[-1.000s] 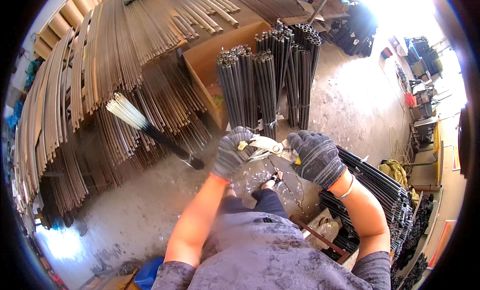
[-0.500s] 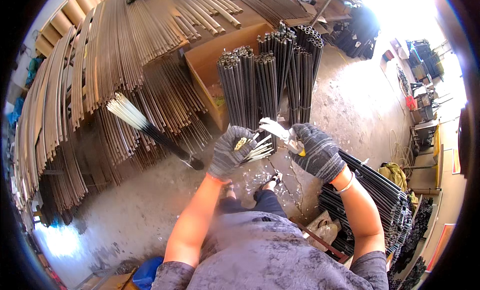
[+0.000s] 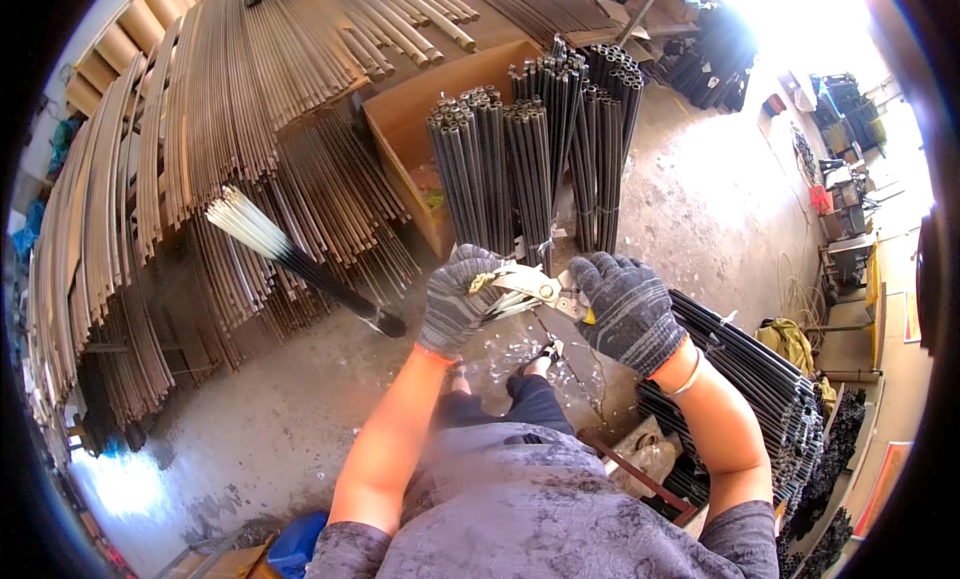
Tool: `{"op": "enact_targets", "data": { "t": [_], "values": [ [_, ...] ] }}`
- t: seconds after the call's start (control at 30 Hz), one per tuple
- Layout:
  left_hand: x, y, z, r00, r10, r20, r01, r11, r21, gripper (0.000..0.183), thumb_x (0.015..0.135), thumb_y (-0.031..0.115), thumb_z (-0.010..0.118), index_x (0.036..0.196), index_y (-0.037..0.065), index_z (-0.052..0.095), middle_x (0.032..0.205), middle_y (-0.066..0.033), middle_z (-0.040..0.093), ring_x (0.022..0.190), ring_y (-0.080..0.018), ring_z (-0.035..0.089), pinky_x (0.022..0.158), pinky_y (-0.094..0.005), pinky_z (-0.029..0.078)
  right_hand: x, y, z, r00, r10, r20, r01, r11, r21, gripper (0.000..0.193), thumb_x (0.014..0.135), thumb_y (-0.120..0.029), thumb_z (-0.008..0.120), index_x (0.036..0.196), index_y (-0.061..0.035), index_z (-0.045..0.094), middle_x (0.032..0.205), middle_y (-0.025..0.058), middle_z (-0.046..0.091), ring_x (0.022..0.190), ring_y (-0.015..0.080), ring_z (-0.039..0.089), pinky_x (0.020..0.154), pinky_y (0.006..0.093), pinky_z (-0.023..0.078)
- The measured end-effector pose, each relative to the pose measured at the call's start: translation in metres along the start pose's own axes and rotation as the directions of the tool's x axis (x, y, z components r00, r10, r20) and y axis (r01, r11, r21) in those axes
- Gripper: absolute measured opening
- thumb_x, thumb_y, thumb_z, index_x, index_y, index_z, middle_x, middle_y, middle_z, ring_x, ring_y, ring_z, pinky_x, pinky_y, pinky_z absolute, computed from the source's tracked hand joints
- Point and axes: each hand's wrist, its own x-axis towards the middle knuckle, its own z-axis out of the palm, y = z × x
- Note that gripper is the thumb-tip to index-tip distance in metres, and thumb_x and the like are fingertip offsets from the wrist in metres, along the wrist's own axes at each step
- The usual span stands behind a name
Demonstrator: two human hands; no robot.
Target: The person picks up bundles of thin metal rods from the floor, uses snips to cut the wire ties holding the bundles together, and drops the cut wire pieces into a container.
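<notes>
Head view: left gloved hand [image 3: 458, 301] grips a bundle of thin pale rods [image 3: 513, 306]; right gloved hand [image 3: 632, 311] is wrapped round hand shears [image 3: 546, 288]. Best keep the bundle tight, left fingers clear of the blades. Rods sit mid-frame, between both hands, poking rightward from the left; blades overlap them, contact unclear.

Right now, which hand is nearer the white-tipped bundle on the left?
Left. The left hand is right of the white-tipped bundle; the right hand is farther right, holding cutters.
</notes>
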Motion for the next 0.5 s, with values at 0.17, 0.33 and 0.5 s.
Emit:
{"op": "enact_targets", "data": {
  "t": [0.17, 0.33, 0.5],
  "values": [
    [0.001, -0.006, -0.001, 1.0, 0.03, 0.001, -0.03, 0.997, 0.072, 0.016, 0.077, 0.006, 0.074, 0.092, 0.003, 0.071, 0.088, -0.0081, 0.067, 0.083, -0.0209, 0.062, 0.076, -0.0319, 0.05, 0.0, 0.002, 0.001, 0.998, 0.011, 0.058, -0.013, 0.999, 0.038, 0.039, 0.069, -0.023, 0.07, 0.102, -0.0065, 0.057, 0.087, 0.0133, 0.059, 0.081, 0.0324, 0.06, 0.073, 0.0429, 0.045],
    [0.002, -0.009, -0.001, 0.999, 0.039, 0.014, -0.041, 0.994, 0.105, 0.017, 0.075, 0.006, 0.075, 0.091, 0.004, 0.071, 0.089, -0.0079, 0.067, 0.082, -0.0214, 0.062, 0.074, -0.0326, 0.05, -0.003, 0.004, 0.007, 0.998, 0.041, 0.04, -0.044, 0.995, 0.091, 0.035, 0.067, -0.018, 0.073, 0.097, -0.0082, 0.058, 0.083, 0.0134, 0.062, 0.075, 0.0348, 0.062, 0.065, 0.0441, 0.049],
    [0.0, -0.005, 0.003, 0.998, -0.067, 0.012, 0.066, 0.994, 0.09, 0.018, 0.074, 0.005, 0.077, 0.091, 0.003, 0.07, 0.091, -0.0066, 0.067, 0.085, -0.0193, 0.063, 0.078, -0.0316, 0.051, -0.009, 0.008, 0.022, 0.994, 0.105, 0.0, -0.103, 0.97, 0.22, 0.031, 0.069, -0.018, 0.075, 0.094, -0.008, 0.06, 0.079, 0.0144, 0.065, 0.072, 0.0365, 0.064, 0.061, 0.0438, 0.051]
  ]
}}
